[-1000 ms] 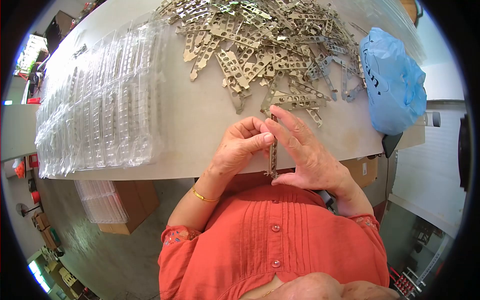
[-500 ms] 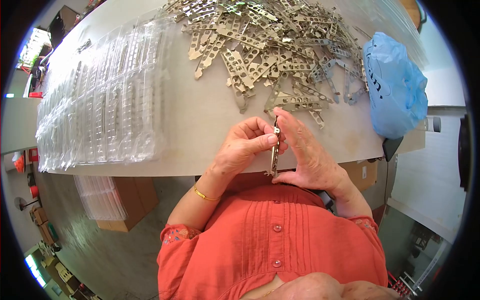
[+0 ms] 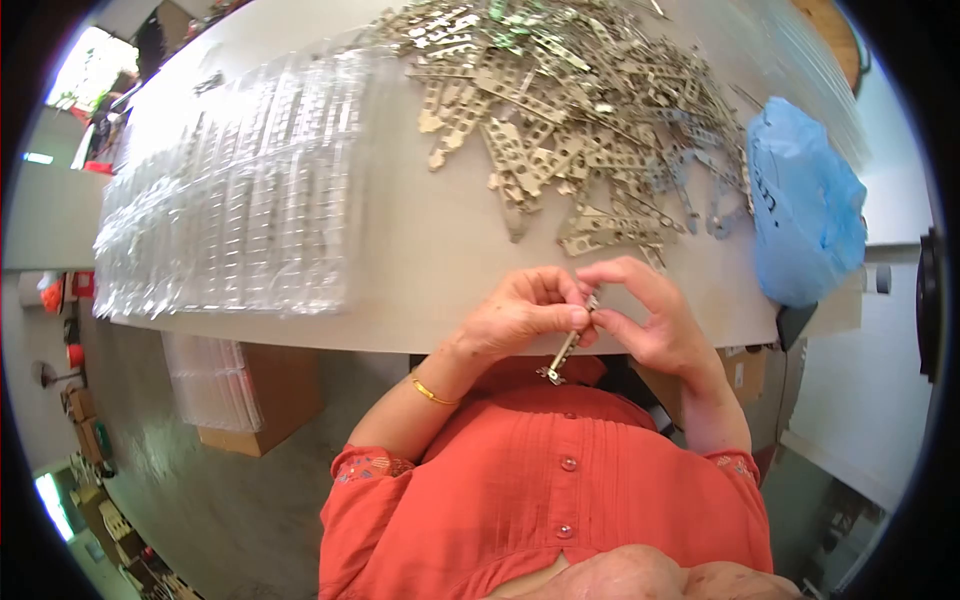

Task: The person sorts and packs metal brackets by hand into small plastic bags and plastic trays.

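Note:
Between my hands, just past the table's front edge, is a narrow metal strip (image 3: 567, 352) with holes along it. It slants, its lower end pointing toward my body. My left hand (image 3: 528, 312) pinches it near the upper part between thumb and fingers. The thumb and bent index finger of my right hand (image 3: 652, 318) close around its top end, which the fingers partly hide. Beyond the hands lies a large heap of similar perforated metal strips (image 3: 560, 130) on the table.
Clear plastic trays (image 3: 235, 190) are stacked on the table's left side. A blue plastic bag (image 3: 805, 205) stands at the right edge of the table (image 3: 410, 270). Below on the left are a cardboard box (image 3: 275, 385) and more clear trays (image 3: 210, 380).
The metal strip has gone from nearly upright to slanted. My right hand, spread with thumb and fingers at both ends before, now pinches at its top end. The whole view has shifted slightly.

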The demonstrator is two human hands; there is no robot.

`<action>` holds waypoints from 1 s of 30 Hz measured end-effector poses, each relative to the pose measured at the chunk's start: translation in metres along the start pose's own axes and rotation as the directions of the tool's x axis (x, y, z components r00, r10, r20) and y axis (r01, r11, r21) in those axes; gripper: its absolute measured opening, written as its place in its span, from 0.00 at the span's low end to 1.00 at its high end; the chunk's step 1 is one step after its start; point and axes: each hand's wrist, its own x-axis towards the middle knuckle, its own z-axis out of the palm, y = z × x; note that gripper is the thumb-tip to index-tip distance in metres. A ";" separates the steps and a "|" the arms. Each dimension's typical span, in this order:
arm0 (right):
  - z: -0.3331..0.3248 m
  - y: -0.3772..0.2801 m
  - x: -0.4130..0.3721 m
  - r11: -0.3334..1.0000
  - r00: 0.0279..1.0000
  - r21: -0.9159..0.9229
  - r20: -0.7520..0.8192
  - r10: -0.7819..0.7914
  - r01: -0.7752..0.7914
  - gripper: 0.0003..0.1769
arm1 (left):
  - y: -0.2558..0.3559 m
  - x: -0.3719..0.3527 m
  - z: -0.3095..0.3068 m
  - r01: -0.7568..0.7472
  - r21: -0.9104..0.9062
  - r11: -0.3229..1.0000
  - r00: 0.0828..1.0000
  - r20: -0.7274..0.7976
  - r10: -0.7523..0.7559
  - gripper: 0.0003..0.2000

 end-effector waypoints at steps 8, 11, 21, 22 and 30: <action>-0.003 -0.008 -0.004 0.998 0.999 0.055 0.028 0.017 -0.019 0.10 | -0.001 -0.004 0.006 0.045 0.119 0.992 0.999 0.024 -0.048 0.06; -0.003 -0.003 -0.009 0.999 0.995 -0.006 -0.091 0.044 -0.045 0.09 | -0.003 -0.006 0.018 -0.111 0.423 0.899 0.993 0.014 0.115 0.09; 0.002 0.004 -0.015 0.979 0.972 -0.175 -0.189 -0.142 0.109 0.14 | -0.002 -0.012 0.032 -0.198 0.922 -0.332 0.719 0.366 0.590 0.07; 0.003 0.004 -0.015 0.966 0.968 -0.226 -0.185 -0.168 0.125 0.14 | -0.003 -0.012 0.032 -0.192 0.922 -0.336 0.717 0.366 0.593 0.07; 0.018 0.030 -0.022 0.901 0.975 -0.425 -0.150 -0.164 0.086 0.12 | -0.014 -0.005 0.017 -0.127 0.879 -0.459 0.760 0.383 0.525 0.08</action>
